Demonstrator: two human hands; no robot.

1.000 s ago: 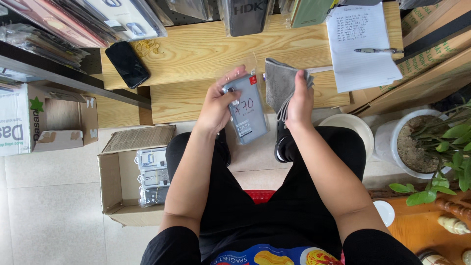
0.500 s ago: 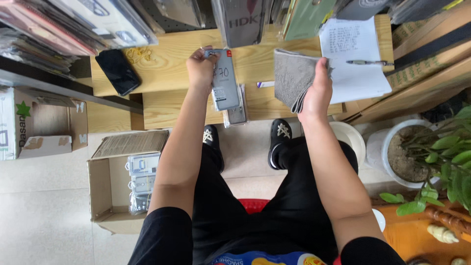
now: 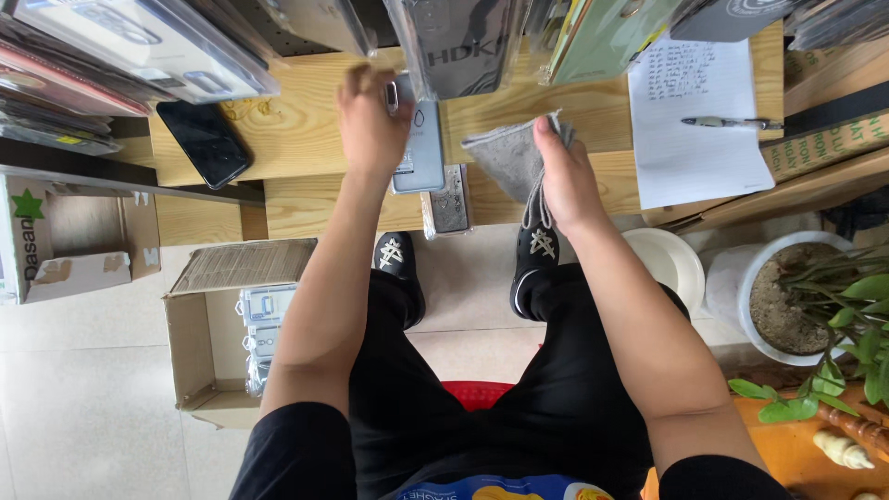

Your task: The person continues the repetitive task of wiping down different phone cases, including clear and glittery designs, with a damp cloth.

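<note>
Grey cloth (image 3: 507, 159) beside pale wood-grain shelf (image 3: 296, 139); glossy black phone (image 3: 204, 143) on shelf; white notepad (image 3: 693, 111), black trousers (image 3: 519, 407).

Above the left hand (image 3: 370, 120), top of the clear packaged case (image 3: 419, 139) hidden behind hanging packages (image 3: 463, 42), themselves cut by the upper edge. Fingertips there blurred. Below the right hand (image 3: 563, 176), grey cloth (image 3: 509, 157) partly covered by the palm. Writing on the paper sheet (image 3: 694, 111) too small to read.

Left hand (image 3: 370, 120) gripping clear phone-case packet (image 3: 419, 148) above wooden shelf (image 3: 306, 139); right hand (image 3: 567, 181) clutching grey cloth (image 3: 505, 157); black phone (image 3: 204, 143) nearby.
</note>
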